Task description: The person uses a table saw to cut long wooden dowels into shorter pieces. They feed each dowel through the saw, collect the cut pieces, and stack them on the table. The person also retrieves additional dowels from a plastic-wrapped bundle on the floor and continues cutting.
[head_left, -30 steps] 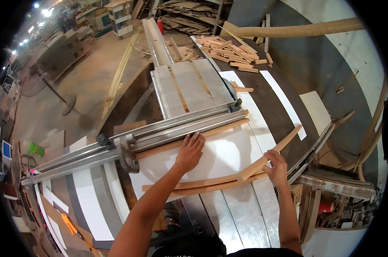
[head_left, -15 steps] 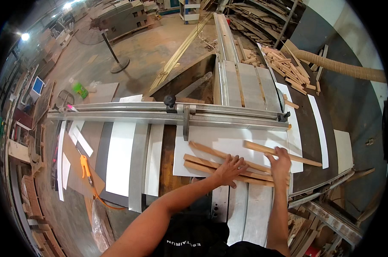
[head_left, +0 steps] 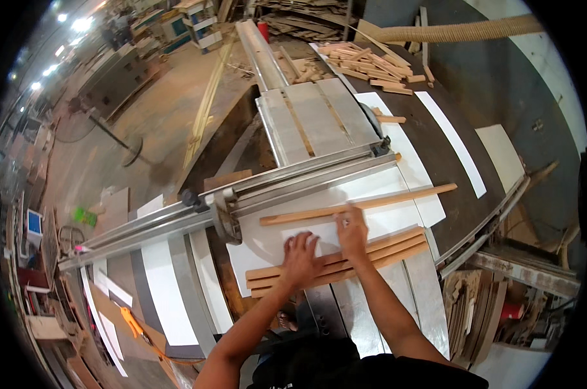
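Three wooden strips point(head_left: 391, 249) lie side by side along the near edge of a white board point(head_left: 248, 249). Across their left part rests my left hand point(head_left: 300, 260), fingers stretched forward past them onto the board. A single wooden strip point(head_left: 397, 199) lies farther out, between the bundle and the metal fence point(head_left: 306, 185), its right end reaching beyond the board. My right hand point(head_left: 352, 235) is closed at the near edge of that strip, thumb and fingertips against it. Part of the bundle is covered by my hands and wrists.
A clamp-like stop point(head_left: 225, 217) sits on the fence. Beyond it are a grooved metal saw table point(head_left: 313, 120) and a partly hidden round blade point(head_left: 369, 118). Short wood pieces point(head_left: 371, 65) are heaped at the far right. An orange air gun point(head_left: 131, 321) lies at the left.
The view has turned. The strips under my left hand are now gathered into an even bundle. My right hand has shifted left along the single strip, which now lies roughly along the fence.
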A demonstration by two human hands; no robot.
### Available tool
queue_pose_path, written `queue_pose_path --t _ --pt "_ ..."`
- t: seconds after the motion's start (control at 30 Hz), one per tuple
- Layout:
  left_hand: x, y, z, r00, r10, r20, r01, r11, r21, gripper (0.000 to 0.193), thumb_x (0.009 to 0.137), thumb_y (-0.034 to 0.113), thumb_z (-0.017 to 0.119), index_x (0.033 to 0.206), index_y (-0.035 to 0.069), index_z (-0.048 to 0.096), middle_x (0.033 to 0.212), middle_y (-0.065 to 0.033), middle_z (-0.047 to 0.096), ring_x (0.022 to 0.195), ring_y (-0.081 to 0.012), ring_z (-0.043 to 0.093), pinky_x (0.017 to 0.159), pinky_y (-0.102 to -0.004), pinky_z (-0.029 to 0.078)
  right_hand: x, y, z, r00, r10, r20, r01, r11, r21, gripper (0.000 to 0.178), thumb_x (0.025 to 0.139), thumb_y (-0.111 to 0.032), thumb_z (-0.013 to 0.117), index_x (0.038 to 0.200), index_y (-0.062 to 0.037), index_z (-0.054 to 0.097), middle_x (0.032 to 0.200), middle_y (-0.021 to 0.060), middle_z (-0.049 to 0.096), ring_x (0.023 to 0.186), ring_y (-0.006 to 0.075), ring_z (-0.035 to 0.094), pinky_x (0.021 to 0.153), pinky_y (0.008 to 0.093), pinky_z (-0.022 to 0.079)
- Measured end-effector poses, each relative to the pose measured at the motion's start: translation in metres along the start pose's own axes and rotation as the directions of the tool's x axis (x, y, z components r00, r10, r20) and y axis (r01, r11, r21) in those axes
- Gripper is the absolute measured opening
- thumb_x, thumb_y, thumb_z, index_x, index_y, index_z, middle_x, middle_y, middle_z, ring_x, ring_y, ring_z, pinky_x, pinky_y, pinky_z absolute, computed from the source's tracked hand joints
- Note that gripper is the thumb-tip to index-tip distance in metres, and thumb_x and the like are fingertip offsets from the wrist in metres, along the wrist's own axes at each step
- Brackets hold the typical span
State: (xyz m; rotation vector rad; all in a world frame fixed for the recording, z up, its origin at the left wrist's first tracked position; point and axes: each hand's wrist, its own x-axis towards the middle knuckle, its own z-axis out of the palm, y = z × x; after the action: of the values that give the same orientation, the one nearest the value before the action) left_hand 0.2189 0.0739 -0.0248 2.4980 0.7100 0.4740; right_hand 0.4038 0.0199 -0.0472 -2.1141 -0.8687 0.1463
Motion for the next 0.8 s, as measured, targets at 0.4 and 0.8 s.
queue_pose_path --t 0.4,0.8 --pt "0.113 -0.068 -0.007 0.99 0.084 -0.113 -0.049 0.959 0.278 0.079 0.082 0.035 0.08 0.149 0.011 0.045 0.151 -0.0169 0.04 0.143 -0.0357 0.035 0.119 -0.0584 0.023 0.104 0.068 0.021 0.755 0.641 -0.139 -0.494 0.694 0.523 0.053 0.097 -0.015 0.06 0.141 0.0015 0.034 0.072 0.0171 0.065 0.045 0.0225 0.061 0.039 0.0335 0.05" --pt "0.127 -0.07 -0.02 0.973 0.092 -0.213 -0.039 0.97 0.238 0.067 0.076 0.006 0.069 0.139 0.001 0.047 0.126 -0.0134 0.05 0.116 -0.0308 0.047 0.104 -0.0464 0.032 0.126 0.038 0.036 0.788 0.613 -0.064 -0.53 0.727 0.436 0.049 0.101 -0.02 0.061 0.137 0.0041 0.04 0.079 0.0216 0.068 0.047 0.0275 0.065 0.039 0.0366 0.053"
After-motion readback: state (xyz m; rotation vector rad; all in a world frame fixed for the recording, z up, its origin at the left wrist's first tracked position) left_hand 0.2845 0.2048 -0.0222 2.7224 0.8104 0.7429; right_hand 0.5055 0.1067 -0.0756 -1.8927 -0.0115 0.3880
